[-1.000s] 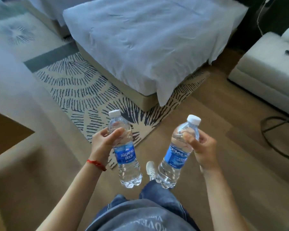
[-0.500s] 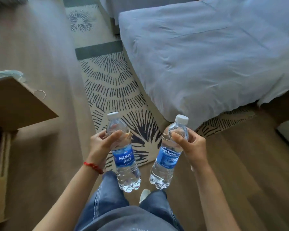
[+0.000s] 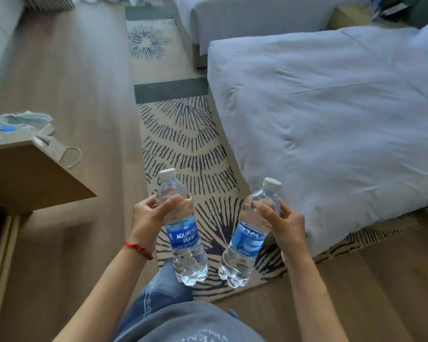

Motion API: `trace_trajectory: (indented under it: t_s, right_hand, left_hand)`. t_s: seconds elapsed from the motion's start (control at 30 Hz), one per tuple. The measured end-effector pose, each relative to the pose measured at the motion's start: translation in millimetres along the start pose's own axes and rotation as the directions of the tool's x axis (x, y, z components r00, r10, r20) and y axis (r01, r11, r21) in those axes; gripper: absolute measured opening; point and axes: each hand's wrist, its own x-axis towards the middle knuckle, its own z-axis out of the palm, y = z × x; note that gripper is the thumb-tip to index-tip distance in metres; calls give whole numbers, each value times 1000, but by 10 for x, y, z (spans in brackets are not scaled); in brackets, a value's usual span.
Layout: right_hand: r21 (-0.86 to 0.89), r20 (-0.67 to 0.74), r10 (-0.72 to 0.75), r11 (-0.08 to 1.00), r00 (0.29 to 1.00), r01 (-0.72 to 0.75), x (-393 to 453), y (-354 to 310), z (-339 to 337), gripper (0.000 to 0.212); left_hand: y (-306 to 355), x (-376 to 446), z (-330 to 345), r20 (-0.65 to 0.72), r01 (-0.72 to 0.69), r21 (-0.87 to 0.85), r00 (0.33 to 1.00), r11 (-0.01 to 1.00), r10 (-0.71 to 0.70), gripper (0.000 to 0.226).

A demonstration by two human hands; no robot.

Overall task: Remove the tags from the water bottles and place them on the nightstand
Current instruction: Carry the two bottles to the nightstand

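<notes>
Both forearms are bare, with no sleeves in view. The left wrist carries a thin red cord bracelet (image 3: 139,248). Below the bracelet, a grey top (image 3: 190,324) bears pale printed lettering, cut off at the frame edge. Blue denim jeans (image 3: 158,292) cover the legs.

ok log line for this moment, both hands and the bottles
left hand: holds Aquafina bottle upright | right hand: holds second bottle tilted | blue labels on | caps on | nightstand: not reached
</notes>
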Motion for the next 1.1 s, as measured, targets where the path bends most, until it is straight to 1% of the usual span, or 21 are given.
trace_trajectory:
  t_s: [0.07,0.17,0.27,0.37,0.4,0.5,0.57,0.63,0.73,0.77,0.83,0.93,1.0,1.1]
  right_hand:
    - [7,-25,-3,1000,1000,4,355,-92,265,23]
    - [7,-47,-17,1000,999,17,868,-258,642,23]
    - [9,-41,-18,1000,999,18,1343,-382,925,20]
    - [1,-33,-17,1000,999,17,1817,-469,1153,21]
    - [-8,-33,-10,1000,999,10,1990,-492,1221,18]
    - [-16,-22,11,1000,1000,-11,2545,-546,1399,20]
    - [-9,1,22,1000,1000,-22,2957,-558,1493,27]
    - [-41,21,9,999,1000,-8,3383,-622,1604,30]
    - [-83,86,-22,996,996,29,4061,-725,1800,22]
    - [-94,83,-14,995,996,22,4118,-752,1835,21]
    - [-120,135,-21,992,991,37,4787,-914,2039,25]
    - [-167,199,-44,983,979,78,5180,-1085,2221,25]
    - [-174,229,-28,982,973,69,5510,-1177,2366,29]
    - [-151,239,-31,986,971,69,5998,-1278,2593,33]
  left_hand:
    - [220,425,-122,21,-10,21,1000,1000,9,49]
    - [596,1048,-329,58,-25,50,998,998,22,52]
    - [895,1575,-495,47,-35,55,998,998,33,62]
    - [1041,2030,-582,-5,-26,26,1000,999,26,48]
    - [1069,2172,-594,-18,-17,12,1000,1000,18,51]
    - [1142,2598,-567,-49,4,-27,999,1000,-5,79]
    - [1165,2923,-526,-68,10,-43,998,999,-13,84]
    - [1228,3277,-472,-87,1,-33,996,999,-4,78]
    - [1354,3857,-386,-123,2,-31,992,1000,-6,54]
    - [1387,3895,-359,-130,-5,-27,992,1000,2,50]
    - [1598,4460,-323,-175,-32,-48,984,998,24,46]
    - [1794,4794,-293,-173,-64,-31,983,997,58,37]
    - [1891,5110,-297,-210,-52,-58,977,997,39,34]
    - [2030,5602,-293,-244,-56,-84,969,995,34,46]
